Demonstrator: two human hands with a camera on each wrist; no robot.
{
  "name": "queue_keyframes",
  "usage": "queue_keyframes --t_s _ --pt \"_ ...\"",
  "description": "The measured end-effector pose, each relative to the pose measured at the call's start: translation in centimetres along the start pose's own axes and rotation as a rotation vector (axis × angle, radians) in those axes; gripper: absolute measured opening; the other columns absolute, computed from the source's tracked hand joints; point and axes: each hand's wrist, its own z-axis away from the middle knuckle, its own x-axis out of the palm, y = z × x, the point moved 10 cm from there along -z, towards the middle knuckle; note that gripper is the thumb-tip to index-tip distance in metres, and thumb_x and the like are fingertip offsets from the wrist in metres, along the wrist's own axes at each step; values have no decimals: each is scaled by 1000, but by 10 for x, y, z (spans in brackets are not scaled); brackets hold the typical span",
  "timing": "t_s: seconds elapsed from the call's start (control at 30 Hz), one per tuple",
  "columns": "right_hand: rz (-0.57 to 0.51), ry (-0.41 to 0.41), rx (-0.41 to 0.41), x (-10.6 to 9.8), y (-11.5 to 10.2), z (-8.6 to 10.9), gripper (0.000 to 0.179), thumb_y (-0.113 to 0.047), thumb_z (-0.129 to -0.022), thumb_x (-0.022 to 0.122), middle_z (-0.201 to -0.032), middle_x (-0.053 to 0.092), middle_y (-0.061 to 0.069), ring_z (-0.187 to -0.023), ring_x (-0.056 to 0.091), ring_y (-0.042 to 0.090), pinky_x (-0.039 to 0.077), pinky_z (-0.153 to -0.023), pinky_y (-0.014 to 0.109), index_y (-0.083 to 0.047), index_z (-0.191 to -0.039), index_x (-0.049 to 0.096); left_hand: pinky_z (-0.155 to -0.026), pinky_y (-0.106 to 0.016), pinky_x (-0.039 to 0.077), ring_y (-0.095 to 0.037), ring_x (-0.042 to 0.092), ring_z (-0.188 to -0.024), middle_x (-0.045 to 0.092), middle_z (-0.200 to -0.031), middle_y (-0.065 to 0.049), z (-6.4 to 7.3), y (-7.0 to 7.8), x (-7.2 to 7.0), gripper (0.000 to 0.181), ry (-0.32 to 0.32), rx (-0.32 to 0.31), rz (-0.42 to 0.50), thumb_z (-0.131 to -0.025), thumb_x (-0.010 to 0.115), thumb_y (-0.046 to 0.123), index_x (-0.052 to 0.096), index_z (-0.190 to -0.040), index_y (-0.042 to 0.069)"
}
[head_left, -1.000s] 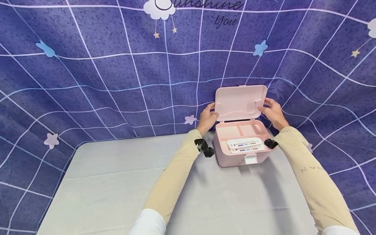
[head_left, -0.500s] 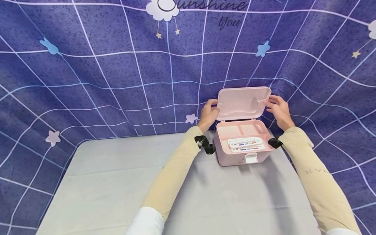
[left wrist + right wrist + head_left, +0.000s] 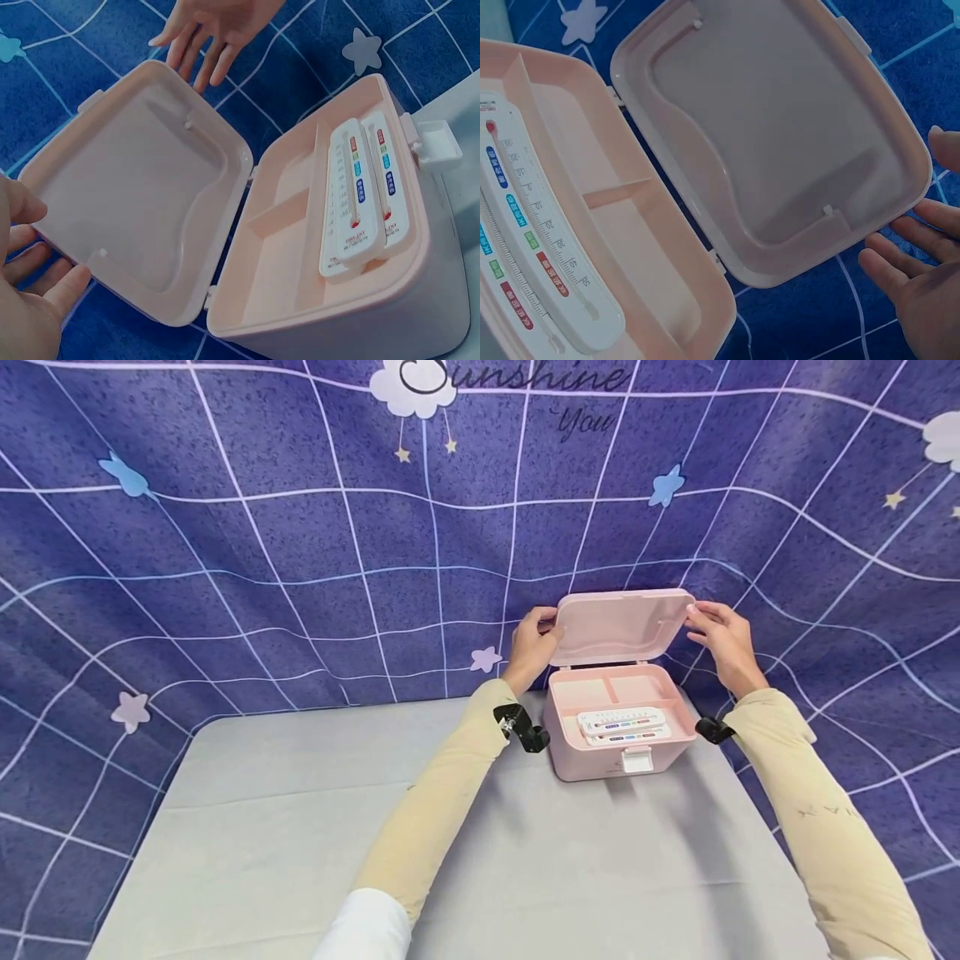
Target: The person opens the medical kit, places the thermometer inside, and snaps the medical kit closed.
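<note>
A pink storage box (image 3: 592,762) stands on the cloth, its lid (image 3: 618,625) raised on back hinges and leaning forward. White strip thermometers (image 3: 622,722) lie overlapping in the front compartment, scales and coloured labels facing up; the left wrist view shows two of these thermometers (image 3: 356,191). My left hand (image 3: 531,643) holds the lid's left edge, thumb side in front and other fingers partly hidden behind. At the opposite upper corner my right hand (image 3: 726,643) has relaxed, spread fingers right at the edge, as the right wrist view shows with its fingertips (image 3: 885,259).
Two back compartments (image 3: 641,255) sit behind a divider inside the box. A white latch (image 3: 638,760) hangs on the front. Close behind the lid is a blue grid-patterned curtain (image 3: 390,552). Grey cloth (image 3: 300,810) covers the table. Black wrist cameras (image 3: 523,729) sit beside the box.
The lid has tipped forward, its top edge now lower. My right hand has shifted right and slightly outward from the lid's side, while the left hand stays at the left edge.
</note>
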Motion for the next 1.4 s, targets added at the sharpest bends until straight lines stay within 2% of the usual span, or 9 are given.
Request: queue_keyframes --t_s 0.23,0.5,0.63,0.8,0.9,1.1,1.4 --pt "31 9 -50 1 -4 1 30 -18 -88 67 -103 62 7 -83 64 8 51 -70 14 -3 -112 57 -89 -31 48 -20 62 -102 64 -113 -8 2 12 -4 27 33 45 23 -87 63 9 63 -114 4" --pt "53 62 -89 -4 -12 4 21 -10 -86 68 -83 66 -3 -78 65 9 52 -71 16 3 -101 61 -88 -33 48 -21 61 -97 62 -107 -11 6 20 -5 24 43 72 15 -87 65 7 64 -110 2" --pt "149 77 -130 -5 -18 5 29 -8 -86 68 -80 65 -8 -75 63 5 51 -69 13 10 -108 61 -90 -37 47 -24 61 -97 62 -106 -14 8 25 -5 23 48 105 19 -86 65 4 64 -108 -1" --pt "254 99 -185 -8 -24 11 33 -6 -84 70 -82 67 -13 -71 62 0 48 -68 10 10 -112 63 -87 -31 48 -20 62 -92 65 -100 -10 10 30 -8 17 61 130 -28 -85 67 6 68 -102 1" --pt "262 113 -183 -10 -26 14 33 -5 -82 71 -81 67 -14 -72 62 -3 48 -69 10 8 -111 65 -85 -27 48 -18 63 -90 66 -99 -8 12 32 -9 16 56 133 -53 -85 69 8 69 -99 3" --pt "330 109 -172 -8 -29 18 33 -9 -80 74 -82 66 -17 -76 62 -4 47 -70 9 7 -108 66 -84 -27 48 -18 63 -89 66 -97 -6 15 31 -11 17 54 131 -68 -81 73 11 70 -97 4" --pt "319 126 -159 -12 -27 27 38 -7 -80 74 -89 67 -13 -80 62 -3 48 -73 9 7 -114 64 -82 -25 46 -16 61 -88 65 -95 -4 24 37 -9 16 19 139 -72 -82 74 14 70 -96 7"
